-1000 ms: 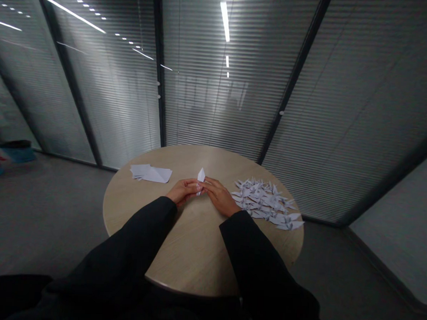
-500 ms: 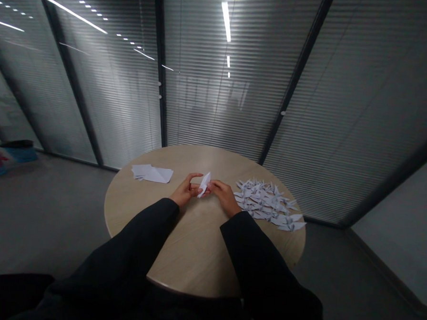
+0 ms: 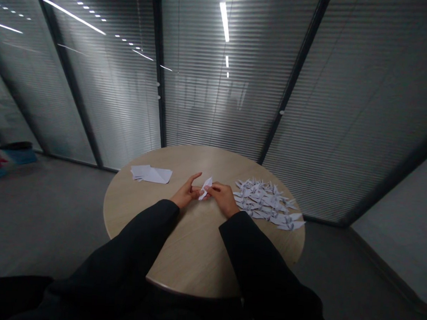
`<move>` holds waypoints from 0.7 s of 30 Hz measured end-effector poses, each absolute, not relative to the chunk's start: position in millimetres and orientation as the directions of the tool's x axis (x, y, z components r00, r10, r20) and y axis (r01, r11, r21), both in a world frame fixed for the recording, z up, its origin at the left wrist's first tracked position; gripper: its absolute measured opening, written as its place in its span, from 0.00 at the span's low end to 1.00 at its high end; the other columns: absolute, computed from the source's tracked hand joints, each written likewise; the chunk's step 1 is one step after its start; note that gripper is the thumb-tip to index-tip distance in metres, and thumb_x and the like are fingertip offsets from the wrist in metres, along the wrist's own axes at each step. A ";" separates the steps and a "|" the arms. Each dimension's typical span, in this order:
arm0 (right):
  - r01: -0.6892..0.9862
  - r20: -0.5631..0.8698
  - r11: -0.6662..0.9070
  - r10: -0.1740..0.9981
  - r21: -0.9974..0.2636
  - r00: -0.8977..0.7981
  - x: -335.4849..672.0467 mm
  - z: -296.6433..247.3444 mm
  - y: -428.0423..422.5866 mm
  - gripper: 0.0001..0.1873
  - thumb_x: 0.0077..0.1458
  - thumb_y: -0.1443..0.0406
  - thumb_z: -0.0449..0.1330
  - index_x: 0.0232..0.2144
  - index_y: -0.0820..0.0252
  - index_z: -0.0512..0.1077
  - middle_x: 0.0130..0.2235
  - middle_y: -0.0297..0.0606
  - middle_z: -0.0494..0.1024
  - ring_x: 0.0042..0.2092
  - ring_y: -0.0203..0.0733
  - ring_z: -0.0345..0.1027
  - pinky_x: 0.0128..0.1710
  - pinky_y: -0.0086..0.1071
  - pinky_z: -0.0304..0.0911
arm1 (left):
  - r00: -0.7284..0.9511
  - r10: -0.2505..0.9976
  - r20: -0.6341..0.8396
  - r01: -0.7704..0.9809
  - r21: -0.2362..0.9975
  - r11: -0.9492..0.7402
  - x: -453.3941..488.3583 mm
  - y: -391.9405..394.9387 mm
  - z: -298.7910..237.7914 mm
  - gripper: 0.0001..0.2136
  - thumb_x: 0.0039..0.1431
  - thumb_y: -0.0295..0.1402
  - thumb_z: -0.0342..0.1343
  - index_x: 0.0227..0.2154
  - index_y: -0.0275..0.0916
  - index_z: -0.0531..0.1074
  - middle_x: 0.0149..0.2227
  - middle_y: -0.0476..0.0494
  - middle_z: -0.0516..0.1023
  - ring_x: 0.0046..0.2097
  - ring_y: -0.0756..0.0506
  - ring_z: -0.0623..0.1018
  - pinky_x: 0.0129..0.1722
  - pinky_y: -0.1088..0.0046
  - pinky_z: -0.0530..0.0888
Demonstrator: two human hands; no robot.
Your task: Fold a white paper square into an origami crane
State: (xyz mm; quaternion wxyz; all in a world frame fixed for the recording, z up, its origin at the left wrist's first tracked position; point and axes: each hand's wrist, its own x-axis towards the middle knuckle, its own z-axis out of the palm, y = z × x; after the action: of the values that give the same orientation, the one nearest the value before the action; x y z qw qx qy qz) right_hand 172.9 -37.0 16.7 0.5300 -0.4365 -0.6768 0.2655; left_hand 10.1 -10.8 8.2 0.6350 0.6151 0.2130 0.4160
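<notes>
A small white folded paper piece (image 3: pixel 205 187) is held between both my hands above the middle of a round wooden table (image 3: pixel 194 254). My left hand (image 3: pixel 187 193) pinches its lower left end, with the forefinger stretched out. My right hand (image 3: pixel 224 198) is closed on its right side, knuckles up. The paper leans to the right. Both arms are in black sleeves.
A heap of several folded white paper cranes (image 3: pixel 266 203) lies on the table to the right of my hands. A small stack of flat white paper sheets (image 3: pixel 151 174) lies at the far left. Glass walls with blinds stand behind the table. Coloured bins (image 3: pixel 6 155) sit on the floor at far left.
The folded paper stood upright a second ago and now leans to the right and sits lower. My left forefinger has lifted off and stretched out.
</notes>
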 end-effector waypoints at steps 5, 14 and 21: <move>0.298 0.490 0.463 0.872 -0.835 0.019 173.5 19.3 -38.7 0.13 0.47 0.58 0.59 0.22 0.62 0.73 0.23 0.36 0.75 0.27 0.38 0.67 0.28 0.30 0.61 | 0.574 0.799 0.182 -0.283 0.959 -0.015 13.9 -11.3 4.6 0.45 0.42 0.28 0.66 0.61 0.34 0.46 0.31 0.40 0.80 0.37 0.43 0.79 0.43 0.64 0.70; 0.422 0.598 0.524 0.800 -0.740 0.054 171.0 21.4 -41.0 0.12 0.50 0.60 0.58 0.20 0.61 0.71 0.24 0.36 0.73 0.27 0.37 0.67 0.29 0.29 0.61 | 0.542 0.823 0.168 -0.291 0.957 -0.003 15.5 -15.0 7.0 0.39 0.46 0.24 0.63 0.59 0.34 0.49 0.30 0.40 0.80 0.37 0.42 0.80 0.42 0.62 0.73; 0.572 0.806 0.657 0.591 -0.490 0.012 176.7 19.9 -37.9 0.10 0.54 0.63 0.57 0.24 0.60 0.74 0.28 0.39 0.75 0.33 0.40 0.69 0.37 0.34 0.64 | 0.571 0.816 -0.090 -0.249 0.928 0.277 13.5 -14.3 11.0 0.23 0.57 0.26 0.53 0.54 0.28 0.55 0.30 0.31 0.79 0.33 0.41 0.80 0.38 0.63 0.76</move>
State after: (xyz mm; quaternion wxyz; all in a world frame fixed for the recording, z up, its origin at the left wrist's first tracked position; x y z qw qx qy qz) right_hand 176.7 -37.9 19.9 0.5783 -0.4139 -0.7029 0.0082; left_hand 13.5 -14.3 11.0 0.7431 0.4829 0.2933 0.3585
